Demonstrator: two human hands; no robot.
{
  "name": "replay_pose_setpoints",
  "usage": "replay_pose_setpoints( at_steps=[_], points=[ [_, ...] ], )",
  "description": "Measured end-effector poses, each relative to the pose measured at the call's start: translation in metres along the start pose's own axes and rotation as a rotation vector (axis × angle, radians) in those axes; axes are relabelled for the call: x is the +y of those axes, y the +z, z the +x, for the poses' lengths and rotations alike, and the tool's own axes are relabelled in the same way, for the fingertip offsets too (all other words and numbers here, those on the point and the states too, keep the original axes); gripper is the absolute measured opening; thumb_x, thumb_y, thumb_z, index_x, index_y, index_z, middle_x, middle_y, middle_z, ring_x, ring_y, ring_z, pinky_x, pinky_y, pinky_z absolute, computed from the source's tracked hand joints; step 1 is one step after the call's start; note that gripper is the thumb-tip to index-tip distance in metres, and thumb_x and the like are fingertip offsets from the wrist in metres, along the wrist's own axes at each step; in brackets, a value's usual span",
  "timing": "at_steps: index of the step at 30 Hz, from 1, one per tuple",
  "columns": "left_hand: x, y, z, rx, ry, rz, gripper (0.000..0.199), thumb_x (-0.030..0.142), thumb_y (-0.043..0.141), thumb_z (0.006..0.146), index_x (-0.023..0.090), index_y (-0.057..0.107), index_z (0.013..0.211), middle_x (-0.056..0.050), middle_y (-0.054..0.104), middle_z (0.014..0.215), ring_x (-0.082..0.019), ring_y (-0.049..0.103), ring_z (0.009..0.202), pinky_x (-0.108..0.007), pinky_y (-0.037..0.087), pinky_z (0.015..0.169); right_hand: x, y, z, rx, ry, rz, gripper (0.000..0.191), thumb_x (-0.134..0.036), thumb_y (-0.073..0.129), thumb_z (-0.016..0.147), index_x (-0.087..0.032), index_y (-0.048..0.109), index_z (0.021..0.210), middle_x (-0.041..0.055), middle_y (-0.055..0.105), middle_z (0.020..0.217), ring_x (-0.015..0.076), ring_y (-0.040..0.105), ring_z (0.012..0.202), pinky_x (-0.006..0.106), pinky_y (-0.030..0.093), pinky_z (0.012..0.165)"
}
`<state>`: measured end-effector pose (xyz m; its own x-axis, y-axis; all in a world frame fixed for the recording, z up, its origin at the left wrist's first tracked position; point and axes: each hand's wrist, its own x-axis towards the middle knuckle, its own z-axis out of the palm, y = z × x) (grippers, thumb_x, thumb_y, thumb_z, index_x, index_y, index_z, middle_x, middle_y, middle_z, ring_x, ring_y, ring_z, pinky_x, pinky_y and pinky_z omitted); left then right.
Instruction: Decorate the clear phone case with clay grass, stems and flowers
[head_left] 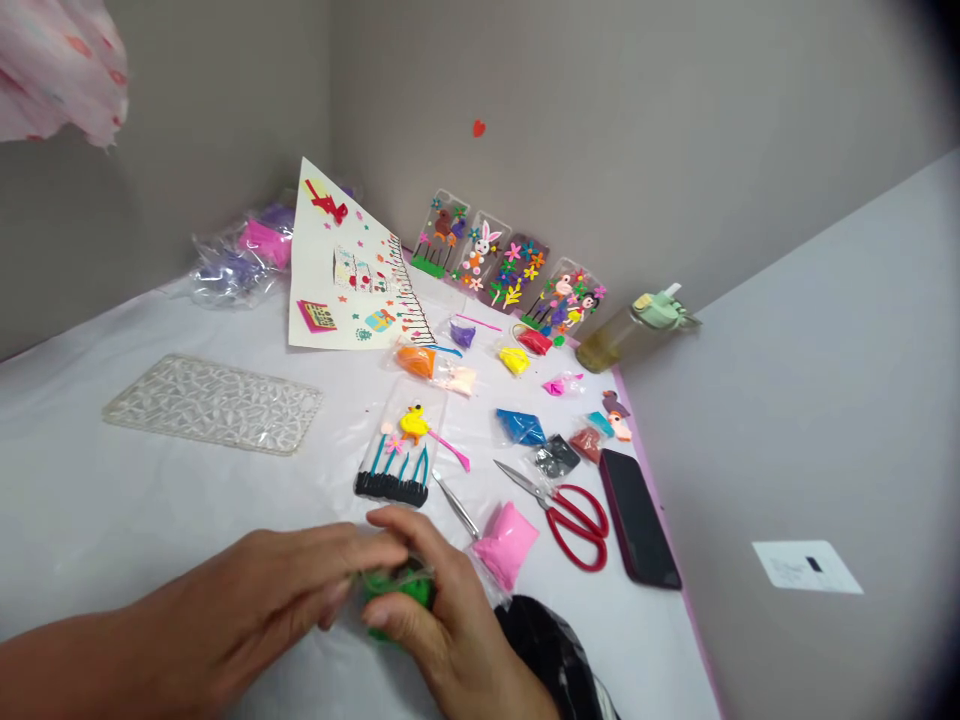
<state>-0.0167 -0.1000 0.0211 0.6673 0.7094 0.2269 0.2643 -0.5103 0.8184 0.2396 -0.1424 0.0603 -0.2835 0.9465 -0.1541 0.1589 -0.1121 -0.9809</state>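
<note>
Near the table's front edge, my right hand (457, 620) is closed round a small clear bag of green clay (412, 592), its thumb across the front. My left hand (274, 580) reaches in from the left, fingers bent together at the bag's top; they partly hide it. Just beyond lies a clear phone case (431, 408) decorated with a yellow clay duck (414, 424), blue-green stems, flowers and a black base strip. Silver tweezers (455, 505) and a pink clay packet (507, 545) rest right of my hands.
Red-handled scissors (577, 520) and a dark phone (640, 520) lie right. Beyond are several clay packets, including blue (520, 427) and orange (416, 361). A textured clear sheet (214, 402) lies left. Decorated cases (480, 245), a drawing card (315, 260) and a bottle (607, 340) stand behind.
</note>
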Motion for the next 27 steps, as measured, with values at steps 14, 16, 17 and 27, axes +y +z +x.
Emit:
replay_pose_setpoints(
  at_steps=[14,16,17,27],
  points=[
    [0.013,0.000,0.031,-0.095,-0.544,-0.923,0.050,0.077,0.062,0.105,0.027,0.065,0.111,0.009,0.050,0.066,-0.010,0.033,0.047,-0.020,0.036,0.044,0.002,0.002,0.011,0.175,0.054,0.328,0.042,-0.056,0.100,0.086,-0.024,0.078,0.100,0.0041,0.080,0.106,0.0214,0.070,0.097,0.031,0.054,0.083],
    [0.011,0.001,0.029,-0.068,-0.537,-0.927,0.037,0.063,0.063,0.106,0.028,0.066,0.116,0.007,0.053,0.069,-0.012,0.035,0.050,-0.022,0.039,0.046,0.003,0.002,0.011,0.163,0.048,0.327,0.041,-0.056,0.099,0.087,-0.024,0.077,0.101,0.0039,0.080,0.106,0.0207,0.069,0.096,0.030,0.054,0.082],
    [0.009,0.000,0.029,-0.057,-0.535,-0.916,0.029,0.055,0.062,0.105,0.026,0.068,0.110,0.007,0.053,0.067,-0.012,0.034,0.051,-0.022,0.038,0.048,0.003,0.002,0.011,0.161,0.046,0.327,0.041,-0.056,0.099,0.087,-0.024,0.077,0.101,0.0037,0.080,0.105,0.0204,0.069,0.096,0.030,0.054,0.082],
    [0.002,-0.001,0.025,-0.005,-0.492,-0.599,0.055,0.066,0.050,0.106,0.026,0.041,0.069,0.004,0.037,0.067,-0.017,0.032,0.062,-0.030,0.033,0.058,0.000,0.002,0.006,0.130,-0.025,0.199,0.039,-0.063,0.074,0.109,-0.025,0.068,0.114,0.0069,0.073,0.114,0.0228,0.067,0.107,0.036,0.054,0.095]
  ],
)
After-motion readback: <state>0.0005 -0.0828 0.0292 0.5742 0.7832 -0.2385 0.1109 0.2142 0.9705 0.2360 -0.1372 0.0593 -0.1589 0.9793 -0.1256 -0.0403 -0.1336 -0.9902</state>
